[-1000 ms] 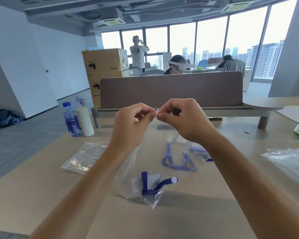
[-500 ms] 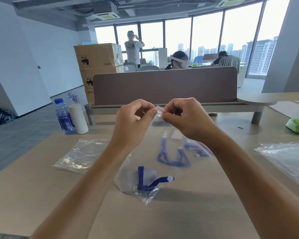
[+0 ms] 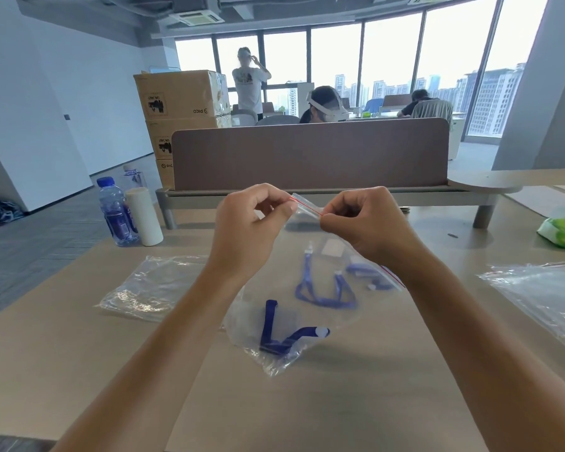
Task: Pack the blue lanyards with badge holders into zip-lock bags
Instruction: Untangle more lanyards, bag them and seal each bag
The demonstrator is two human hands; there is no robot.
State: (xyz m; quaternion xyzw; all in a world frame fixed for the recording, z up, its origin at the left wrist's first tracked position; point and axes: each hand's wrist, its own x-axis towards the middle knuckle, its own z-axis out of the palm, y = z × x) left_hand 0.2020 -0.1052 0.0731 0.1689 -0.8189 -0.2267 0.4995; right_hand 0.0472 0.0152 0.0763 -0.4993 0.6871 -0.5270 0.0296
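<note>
Both hands (image 3: 310, 230) pinch clear crinkly zip-lock bag (image 3: 294, 308) w/ blue lanyard (image 3: 282, 334).

Open-plan office, high floor. Evidence: long wooden desk (image 3: 79, 337) with brown privacy divider (image 3: 310, 154); floor-to-ceiling windows (image 3: 392, 66) overlooking city towers; exposed ceiling with cassette air-conditioning unit (image 3: 194, 18); grey carpet tiles; stacked cardboard cartons (image 3: 177, 106); seated persons at further desks, one wearing a white headset (image 3: 327, 107).
</note>
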